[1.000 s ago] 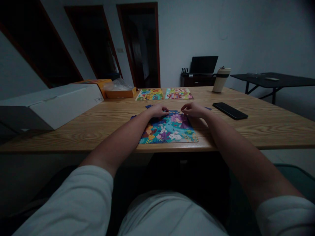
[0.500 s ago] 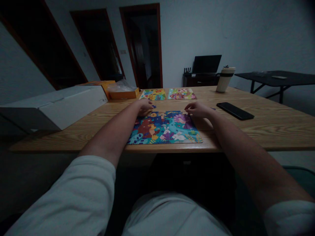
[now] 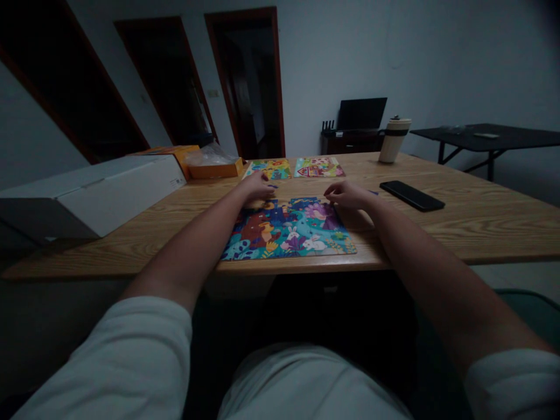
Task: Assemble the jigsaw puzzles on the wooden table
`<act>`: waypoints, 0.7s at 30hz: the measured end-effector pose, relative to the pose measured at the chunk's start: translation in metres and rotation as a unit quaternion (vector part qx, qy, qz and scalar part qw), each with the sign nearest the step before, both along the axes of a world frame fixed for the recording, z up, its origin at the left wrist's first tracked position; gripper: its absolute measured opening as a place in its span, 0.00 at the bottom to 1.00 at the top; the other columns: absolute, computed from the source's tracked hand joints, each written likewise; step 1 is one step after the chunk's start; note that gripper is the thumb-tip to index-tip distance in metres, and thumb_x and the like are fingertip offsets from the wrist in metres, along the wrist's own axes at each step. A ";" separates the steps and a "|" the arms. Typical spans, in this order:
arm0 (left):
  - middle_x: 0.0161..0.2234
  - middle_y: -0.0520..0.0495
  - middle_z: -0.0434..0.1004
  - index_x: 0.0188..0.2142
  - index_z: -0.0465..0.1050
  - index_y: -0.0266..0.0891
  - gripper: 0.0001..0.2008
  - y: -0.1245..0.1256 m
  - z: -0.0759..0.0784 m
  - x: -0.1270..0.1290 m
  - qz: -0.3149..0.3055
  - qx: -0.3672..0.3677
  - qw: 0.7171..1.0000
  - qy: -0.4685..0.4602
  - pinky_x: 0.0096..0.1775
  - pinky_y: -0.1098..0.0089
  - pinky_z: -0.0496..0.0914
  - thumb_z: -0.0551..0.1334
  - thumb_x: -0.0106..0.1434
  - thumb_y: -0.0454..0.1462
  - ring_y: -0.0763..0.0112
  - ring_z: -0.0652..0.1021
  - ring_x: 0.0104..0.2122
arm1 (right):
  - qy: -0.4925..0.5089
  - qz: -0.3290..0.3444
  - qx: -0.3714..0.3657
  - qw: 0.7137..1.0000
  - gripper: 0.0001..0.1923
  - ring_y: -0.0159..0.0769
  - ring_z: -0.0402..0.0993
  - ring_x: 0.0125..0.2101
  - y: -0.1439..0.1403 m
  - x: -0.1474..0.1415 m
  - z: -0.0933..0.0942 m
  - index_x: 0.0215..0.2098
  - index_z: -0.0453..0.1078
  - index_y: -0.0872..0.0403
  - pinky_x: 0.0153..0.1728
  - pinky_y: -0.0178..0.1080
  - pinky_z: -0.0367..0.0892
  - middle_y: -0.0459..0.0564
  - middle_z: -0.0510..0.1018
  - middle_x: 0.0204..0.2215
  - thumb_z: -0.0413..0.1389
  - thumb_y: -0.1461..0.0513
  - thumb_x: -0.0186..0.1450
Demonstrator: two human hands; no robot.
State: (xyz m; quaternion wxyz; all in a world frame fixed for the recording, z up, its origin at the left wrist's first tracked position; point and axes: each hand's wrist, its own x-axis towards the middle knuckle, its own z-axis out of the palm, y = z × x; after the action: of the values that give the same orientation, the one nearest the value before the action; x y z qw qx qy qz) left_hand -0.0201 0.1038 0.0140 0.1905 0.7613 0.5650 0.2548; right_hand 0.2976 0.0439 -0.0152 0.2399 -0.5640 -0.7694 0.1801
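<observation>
A jigsaw puzzle (image 3: 291, 230) with animals on a blue and teal ground lies near the table's front edge, its top border uneven with gaps. My left hand (image 3: 256, 186) is over its upper left corner, fingers closed. At those fingertips is a small dark blue puzzle piece (image 3: 273, 186), which seems pinched there. My right hand (image 3: 347, 194) rests by the upper right corner with thumb and fingers drawn together at the puzzle's edge. What they grip, if anything, is too small to make out. A bluish piece (image 3: 373, 192) lies beyond the right wrist.
Two other picture puzzles, a yellow one (image 3: 275, 169) and a pink one (image 3: 320, 167), lie farther back. On the left are a white box (image 3: 135, 186) and an orange tray (image 3: 216, 170) with clear plastic. A phone (image 3: 412, 195) and a tumbler (image 3: 394, 143) stand right.
My left hand has lifted slightly away from the puzzle's top edge, and the blue piece has shifted a little with it. The right hand stays at its corner. The view has turned slightly.
</observation>
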 end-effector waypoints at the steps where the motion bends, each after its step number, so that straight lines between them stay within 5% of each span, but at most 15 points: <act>1: 0.31 0.47 0.77 0.38 0.73 0.37 0.17 -0.007 0.002 0.007 0.010 0.005 1.000 0.021 0.32 0.71 0.63 0.71 0.50 0.38 0.66 0.74 0.31 | 0.000 0.001 -0.002 1.000 0.10 0.37 0.75 0.34 0.000 0.000 0.000 0.41 0.78 0.55 0.34 0.35 0.67 0.54 0.81 0.38 0.56 0.65 0.63; 7: 0.32 0.44 0.79 0.34 0.79 0.39 0.16 -0.039 -0.005 0.030 -0.052 -0.009 0.993 0.105 0.34 0.70 0.65 0.70 0.53 0.48 0.63 0.76 0.33 | -0.010 -0.001 -0.004 1.000 0.11 0.35 0.75 0.32 0.000 0.000 -0.001 0.42 0.77 0.56 0.32 0.34 0.66 0.53 0.81 0.36 0.55 0.63 0.64; 14: 0.49 0.44 0.79 0.44 0.80 0.42 0.17 -0.030 -0.011 0.012 -0.156 0.011 0.982 0.110 0.49 0.71 0.65 0.68 0.56 0.42 0.60 0.76 0.48 | -0.008 -0.019 -0.021 1.000 0.11 0.35 0.74 0.30 -0.007 -0.004 0.003 0.42 0.78 0.56 0.30 0.34 0.65 0.53 0.81 0.34 0.58 0.63 0.63; 21: 0.50 0.41 0.78 0.51 0.76 0.38 0.22 -0.031 -0.015 0.013 -0.176 -0.009 0.979 0.100 0.47 0.69 0.68 0.68 0.56 0.41 0.61 0.77 0.46 | 0.005 -0.015 -0.026 1.000 0.13 0.34 0.73 0.29 -0.006 -0.003 0.001 0.44 0.76 0.57 0.29 0.34 0.65 0.53 0.81 0.33 0.56 0.62 0.64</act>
State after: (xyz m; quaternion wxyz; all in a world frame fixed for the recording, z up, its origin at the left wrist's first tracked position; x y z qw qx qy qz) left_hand -0.0070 0.0730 -0.0009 0.1813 0.8687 0.4408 0.1345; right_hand 0.2947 0.0382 -0.0143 0.2313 -0.5807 -0.7547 0.1994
